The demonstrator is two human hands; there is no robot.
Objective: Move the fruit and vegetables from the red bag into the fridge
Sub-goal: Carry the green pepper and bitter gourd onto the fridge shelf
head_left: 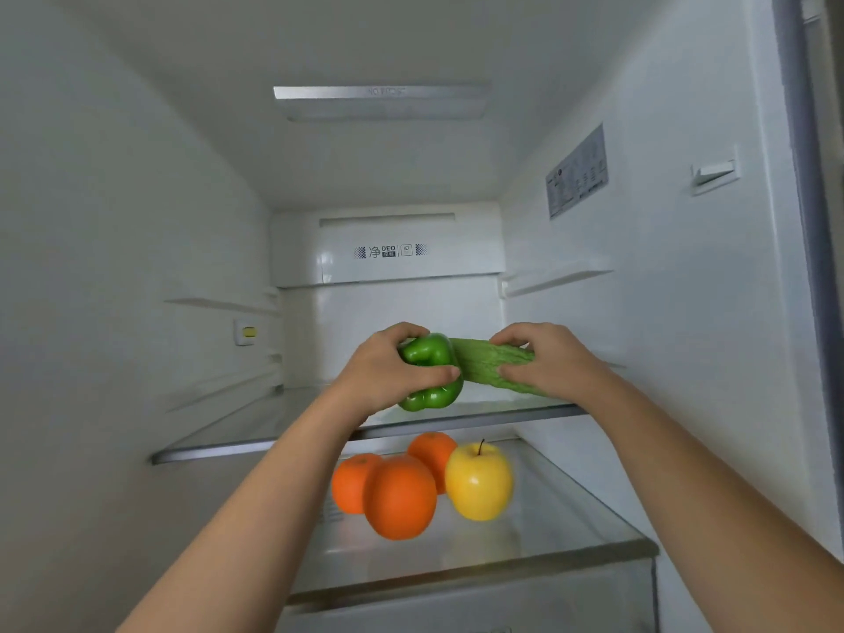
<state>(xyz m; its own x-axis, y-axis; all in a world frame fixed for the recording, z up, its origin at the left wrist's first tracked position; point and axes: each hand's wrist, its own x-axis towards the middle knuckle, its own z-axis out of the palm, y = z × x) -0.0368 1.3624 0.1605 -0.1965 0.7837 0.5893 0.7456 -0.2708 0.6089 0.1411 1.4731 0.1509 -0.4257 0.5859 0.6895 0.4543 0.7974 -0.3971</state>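
Both my arms reach into the open fridge. My left hand [388, 372] grips a glossy green bell pepper [429, 390] just above the upper glass shelf [255, 431]. My right hand [543, 358] is closed around a pale green, bumpy bitter gourd [479, 365] that lies crosswise, its left end touching the pepper. On the lower glass shelf [571, 523] sit three oranges [399, 495] and a yellow apple [478, 482], close together. The red bag is out of view.
White fridge walls close in on both sides, with shelf rails on the left wall [219, 308] and right wall [557, 281]. A label sticker [576, 173] is on the right wall. The door edge [813, 221] runs down the far right.
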